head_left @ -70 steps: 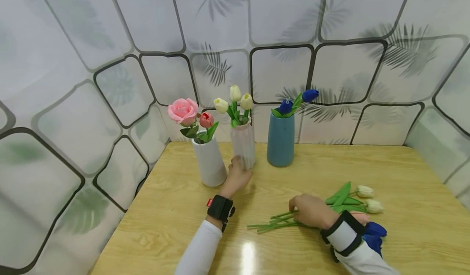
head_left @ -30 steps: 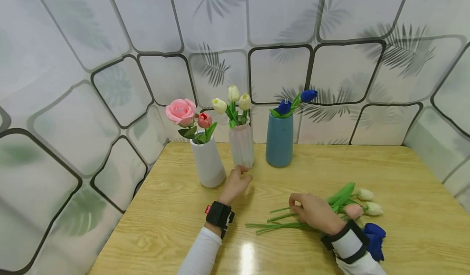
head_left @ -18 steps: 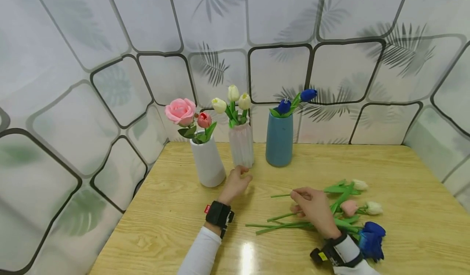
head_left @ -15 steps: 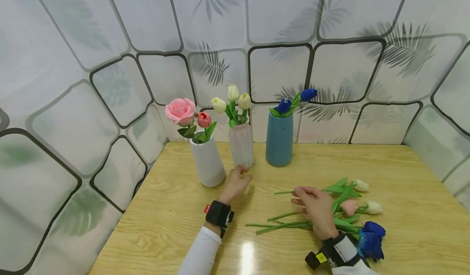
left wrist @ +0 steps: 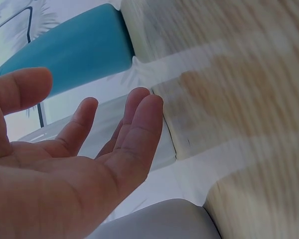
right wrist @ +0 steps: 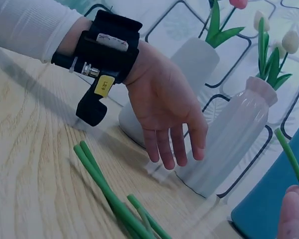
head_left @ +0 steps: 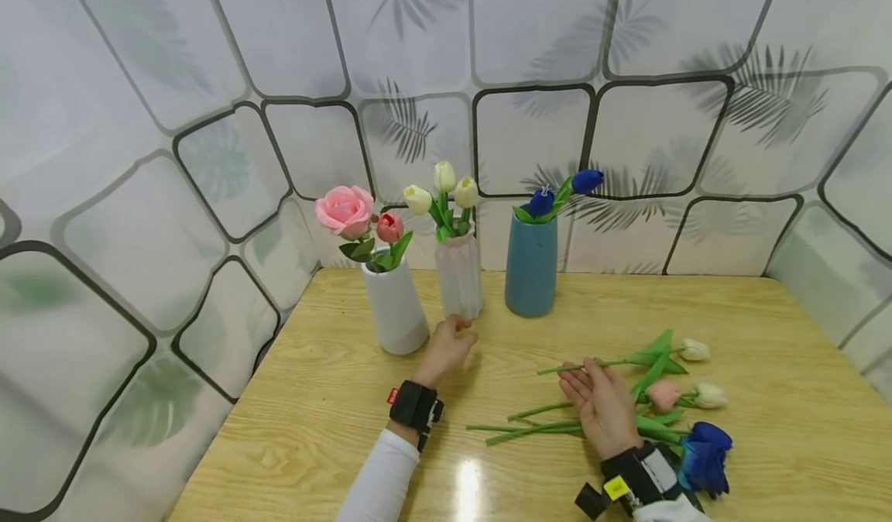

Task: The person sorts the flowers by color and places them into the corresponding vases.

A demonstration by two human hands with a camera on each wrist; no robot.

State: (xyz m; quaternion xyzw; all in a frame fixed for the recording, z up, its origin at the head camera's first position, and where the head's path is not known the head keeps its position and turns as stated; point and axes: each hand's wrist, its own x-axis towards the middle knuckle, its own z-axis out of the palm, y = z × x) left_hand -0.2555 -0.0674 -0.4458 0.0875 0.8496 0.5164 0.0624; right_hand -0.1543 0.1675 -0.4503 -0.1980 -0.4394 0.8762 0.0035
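Note:
My right hand point(head_left: 601, 410) is turned palm up and holds the thin green stem of a white tulip point(head_left: 694, 350), its bloom pointing right. In the right wrist view the stem point(right wrist: 293, 162) lies against the fingertips at the right edge. My left hand point(head_left: 447, 345) holds nothing, its fingers loosely bent in front of the pale pink ribbed vase point(head_left: 459, 278) that bears several white tulips. The left wrist view shows a gap between its thumb and fingers. More flowers lie under and beside my right hand: a pink tulip point(head_left: 663, 395), a white tulip point(head_left: 710, 395) and a blue rose point(head_left: 705, 456).
A white vase point(head_left: 397, 313) with a pink rose point(head_left: 344, 211) and a red-pink tulip stands at left. The blue vase point(head_left: 531, 266) at right holds blue tulips point(head_left: 588, 181). Behind the wooden table point(head_left: 300, 444) hangs a patterned curtain point(head_left: 533, 139).
The left hand has drawn back from the ribbed vase. My right hand has separated one white tulip from the pile, shifting it away from the others, and turned palm up.

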